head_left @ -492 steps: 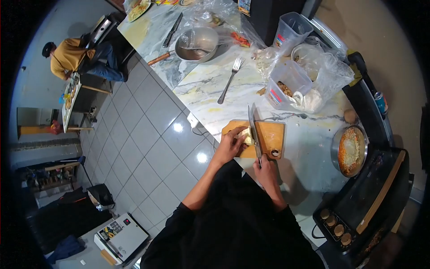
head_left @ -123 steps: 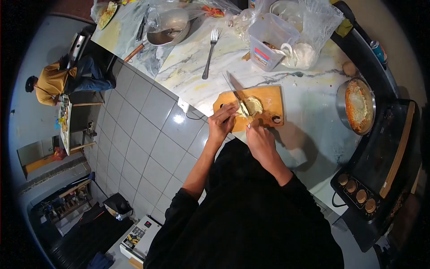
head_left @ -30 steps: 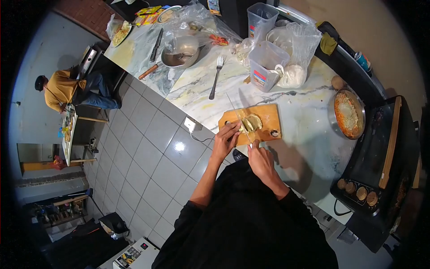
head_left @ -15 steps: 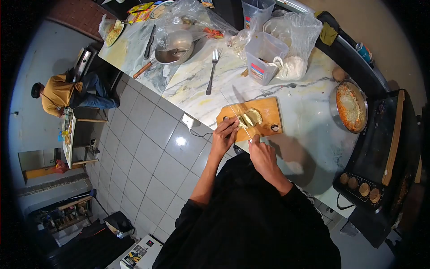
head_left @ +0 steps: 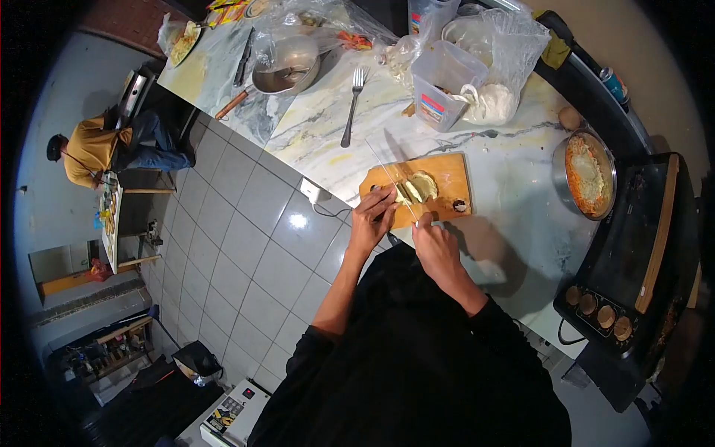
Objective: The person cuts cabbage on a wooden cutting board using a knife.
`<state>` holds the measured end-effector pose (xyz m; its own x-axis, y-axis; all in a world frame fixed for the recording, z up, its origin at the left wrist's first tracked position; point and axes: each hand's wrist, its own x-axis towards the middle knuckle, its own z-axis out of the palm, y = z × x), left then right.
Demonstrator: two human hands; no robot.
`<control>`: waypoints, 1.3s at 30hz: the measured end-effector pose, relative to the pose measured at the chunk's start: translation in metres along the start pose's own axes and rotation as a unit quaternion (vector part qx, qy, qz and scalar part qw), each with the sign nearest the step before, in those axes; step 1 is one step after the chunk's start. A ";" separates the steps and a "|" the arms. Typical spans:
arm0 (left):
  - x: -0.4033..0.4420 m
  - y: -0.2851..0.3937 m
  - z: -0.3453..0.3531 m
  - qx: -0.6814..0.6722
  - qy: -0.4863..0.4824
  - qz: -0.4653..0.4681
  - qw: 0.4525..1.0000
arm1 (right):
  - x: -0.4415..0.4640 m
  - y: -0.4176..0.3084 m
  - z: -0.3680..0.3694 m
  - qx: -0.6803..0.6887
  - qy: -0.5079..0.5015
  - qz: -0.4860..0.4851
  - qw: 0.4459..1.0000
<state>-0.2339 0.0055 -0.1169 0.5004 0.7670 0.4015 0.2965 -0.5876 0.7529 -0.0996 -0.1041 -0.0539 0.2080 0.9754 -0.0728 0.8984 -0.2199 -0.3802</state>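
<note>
My right hand [head_left: 437, 246] is closed around the handle of a knife [head_left: 389, 177], whose thin blade slants up and left across a small wooden cutting board [head_left: 447, 171]. My left hand [head_left: 372, 216] sits at the board's left edge, its fingers bent and pressed onto a pale vegetable with dark skin, mostly hidden beneath them. Just right of the blade lie cut pale slices [head_left: 423, 186], some leaning on each other. A small dark-rimmed end piece [head_left: 459, 205] rests near the board's right corner.
Beyond the board lie a fork [head_left: 354, 108], a saucepan [head_left: 287, 78] and a plastic tub [head_left: 439, 86] beside plastic bags. To the right are a round pan of food [head_left: 588, 175] and a black toaster oven [head_left: 633, 246]. Another person [head_left: 97, 153] sits far left.
The camera view has shifted slightly. Both hands stay at the board, and the slices right of the blade stand a little further apart.
</note>
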 end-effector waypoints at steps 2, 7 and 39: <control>0.000 0.000 0.000 0.003 -0.001 -0.005 1.000 | 0.003 0.000 0.000 -0.002 -0.003 0.005 1.000; 0.000 0.001 -0.001 0.013 -0.010 -0.003 1.000 | 0.004 0.005 -0.008 0.034 -0.055 0.010 0.998; -0.002 0.002 -0.001 -0.015 0.005 -0.054 0.998 | 0.014 0.016 -0.001 -0.029 -0.070 -0.041 0.996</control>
<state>-0.2346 0.0029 -0.1154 0.4592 0.8278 0.3222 0.3230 -0.4935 0.8075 -0.0820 -0.0939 -0.0600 0.0810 0.9816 -0.1728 0.9320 -0.1361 -0.3359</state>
